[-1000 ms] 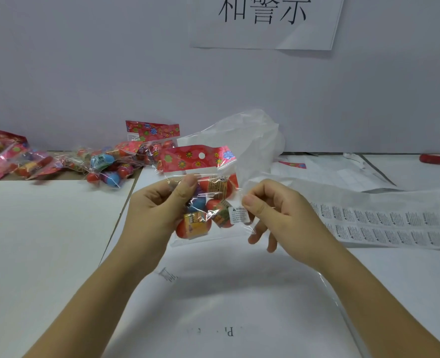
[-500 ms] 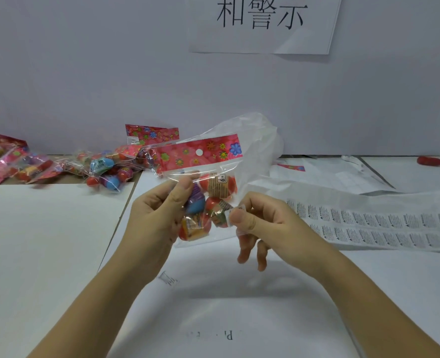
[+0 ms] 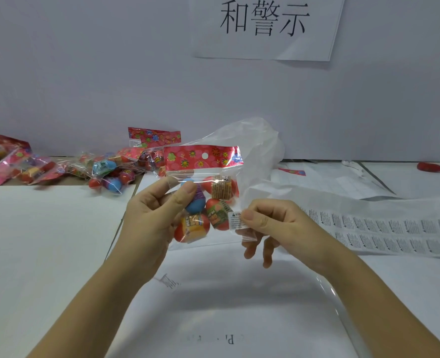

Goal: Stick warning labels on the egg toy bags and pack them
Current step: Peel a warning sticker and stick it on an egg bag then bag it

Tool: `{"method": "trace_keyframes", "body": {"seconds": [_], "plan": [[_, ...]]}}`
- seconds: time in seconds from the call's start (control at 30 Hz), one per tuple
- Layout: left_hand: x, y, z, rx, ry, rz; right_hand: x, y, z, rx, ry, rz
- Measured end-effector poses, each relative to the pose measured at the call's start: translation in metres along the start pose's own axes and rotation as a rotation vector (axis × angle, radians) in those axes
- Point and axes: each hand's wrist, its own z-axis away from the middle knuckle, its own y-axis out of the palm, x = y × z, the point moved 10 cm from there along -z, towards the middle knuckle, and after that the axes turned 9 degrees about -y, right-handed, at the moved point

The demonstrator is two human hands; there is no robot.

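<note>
Egg toy bag point(image 3: 213, 202) is hanging upright in the air over the middle of the surface point(image 3: 32, 241), held between both hands. Nearest, dark print on a flat clear sleeve point(image 3: 239, 306) is showing too blurred to read, and both forearms are running out of view at the bottom. The left grip point(image 3: 149, 218) is clamping the bag's left side, thumb on the front, fingers hidden behind. The right grip point(image 3: 273, 223) is pinching a white warning label point(image 3: 235, 220) at the bag's lower right corner; whether it is sticking, I cannot tell. White surface is stretching wide toward the left edge. The bag is showing a red flowered header with a punched hole, and red, blue and orange eggs under clear film. A label sheet point(image 3: 394, 228) is running off the right edge. At the far left edge a pile of bags point(image 3: 105, 171) is lying, partly cut off. A crumpled clear bag point(image 3: 255, 151) is standing behind.
</note>
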Motion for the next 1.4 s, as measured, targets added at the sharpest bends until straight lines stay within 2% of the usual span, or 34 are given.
{"method": "trace_keyframes", "body": {"seconds": [0.13,0.2,0.3,0.43,0.6,0.73,0.8,0.9,0.93,0.97,1.03,1.07,1.1,1.2,1.27,1.33,1.4], "plan": [[-0.001,0.001,0.001,0.008,0.026,-0.022,-0.002,-0.005,0.001,-0.005,0.009,0.026],[-0.002,0.005,0.004,0.025,0.049,-0.064,-0.007,-0.011,-0.001,-0.061,0.024,0.048],[0.004,0.012,0.007,0.036,0.043,-0.143,-0.013,-0.022,-0.002,-0.187,0.039,-0.013],[0.012,0.028,0.010,0.097,0.028,-0.158,-0.015,-0.014,-0.001,-0.222,0.003,-0.121],[0.015,0.014,0.005,-0.049,0.011,-0.114,-0.016,-0.021,0.000,-0.303,0.009,-0.085],[0.023,0.009,0.004,-0.103,-0.042,-0.078,-0.020,-0.022,0.000,-0.314,0.046,-0.112],[0.021,0.006,0.005,-0.103,-0.031,-0.016,-0.020,-0.028,0.002,-0.402,0.030,-0.188],[-0.002,-0.002,0.010,-0.151,0.183,-0.127,-0.023,-0.056,0.013,-0.666,0.019,-0.280],[-0.006,0.002,0.013,-0.124,0.241,-0.176,-0.019,-0.060,0.015,-0.695,-0.007,-0.264],[-0.003,0.012,0.014,-0.035,0.251,-0.195,-0.012,-0.059,0.014,-0.678,-0.047,-0.240],[0.013,0.041,0.017,0.232,0.161,-0.178,0.002,-0.042,0.008,-0.543,-0.142,-0.153],[0.021,0.052,0.019,0.328,0.114,-0.172,0.008,-0.031,0.006,-0.455,-0.182,-0.068],[0.027,0.055,0.019,0.356,0.074,-0.163,0.015,-0.019,0.006,-0.367,-0.220,0.045],[0.032,0.035,0.008,0.201,-0.028,-0.016,0.026,0.005,0.010,-0.203,-0.322,0.384],[0.036,0.023,0.001,0.135,-0.092,0.065,0.029,0.004,0.012,-0.240,-0.353,0.495],[0.042,0.021,-0.002,0.137,-0.159,0.115,0.023,-0.009,0.014,-0.380,-0.283,0.443],[0.045,0.023,-0.002,0.160,-0.187,0.127,0.006,-0.014,0.011,-0.445,-0.147,0.216]]}}
